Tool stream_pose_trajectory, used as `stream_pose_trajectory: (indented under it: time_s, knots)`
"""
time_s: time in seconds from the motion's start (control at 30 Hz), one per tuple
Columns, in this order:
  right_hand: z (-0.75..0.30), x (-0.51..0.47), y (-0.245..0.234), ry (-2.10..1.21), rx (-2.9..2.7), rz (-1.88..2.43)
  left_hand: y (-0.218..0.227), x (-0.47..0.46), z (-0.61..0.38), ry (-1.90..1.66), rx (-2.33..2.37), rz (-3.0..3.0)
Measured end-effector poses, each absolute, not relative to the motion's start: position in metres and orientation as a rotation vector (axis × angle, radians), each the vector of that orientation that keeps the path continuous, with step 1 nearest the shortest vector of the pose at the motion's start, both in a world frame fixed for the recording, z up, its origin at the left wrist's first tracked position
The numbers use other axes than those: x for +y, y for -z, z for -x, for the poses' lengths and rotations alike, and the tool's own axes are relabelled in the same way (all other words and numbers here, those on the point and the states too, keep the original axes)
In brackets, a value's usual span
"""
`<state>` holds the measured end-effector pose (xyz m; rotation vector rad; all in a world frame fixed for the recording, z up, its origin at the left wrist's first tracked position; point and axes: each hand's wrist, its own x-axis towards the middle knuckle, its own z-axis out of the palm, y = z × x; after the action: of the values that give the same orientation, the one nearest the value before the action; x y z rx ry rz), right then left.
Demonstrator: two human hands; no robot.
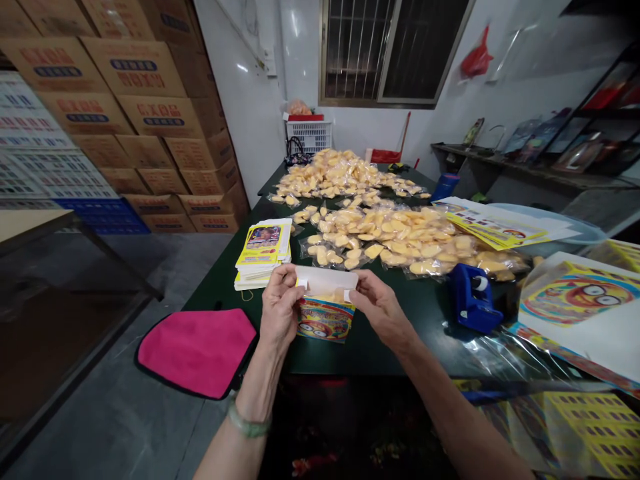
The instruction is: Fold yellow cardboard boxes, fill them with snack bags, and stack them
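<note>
While both hands meet over the near edge of the table (225, 293), a small printed box (324, 321) sits upright between them. Its white flap (326, 277) stands open on top, long axis running left-right. Can't tell if the box's btm rests on the dark top or hangs just above it.

The left hand (279, 307) pinches the flap's left end, thumb on the near face, other fingers curled round the box's left side. The right hand (379, 305) pinches the right end the same way. Neither hand is spread. The box lies centred, so both hands are equally close, 1 per end, approx. level w/ each other. A green bangle (247, 423) rings the left wrist.

Just beyond the left hand, touching nothing held, is a stack of flat yellow cartons (263, 253). Bags of yellow pieces (390, 237) spread from mid-table to the far end. A blue tape dispenser (473, 297) stands to the right, near but apart from the right hand. A pink cloth (197, 350) lies near-left by the table's corner.
</note>
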<state>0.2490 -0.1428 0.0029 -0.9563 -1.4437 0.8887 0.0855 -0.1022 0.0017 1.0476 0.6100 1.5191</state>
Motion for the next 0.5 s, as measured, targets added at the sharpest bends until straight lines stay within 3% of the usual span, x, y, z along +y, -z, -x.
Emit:
stream_pose_trajectory:
  time_s: [0.2,0.4,0.5]
  knots:
    - [-0.255,-0.143,-0.004,-0.687,-1.496,0.913,0.01,-0.101,-0.09,-1.765,0.575,-1.175]
    - [-0.266,-0.149,-0.007,-0.798,-1.683,0.888,0.025,-0.102,-0.084,-1.759,0.416,-1.258]
    - [-0.263,-0.149,-0.006,-0.825,-1.567,0.975,0.019,-0.103,-0.076,-1.698,0.548,-1.385]
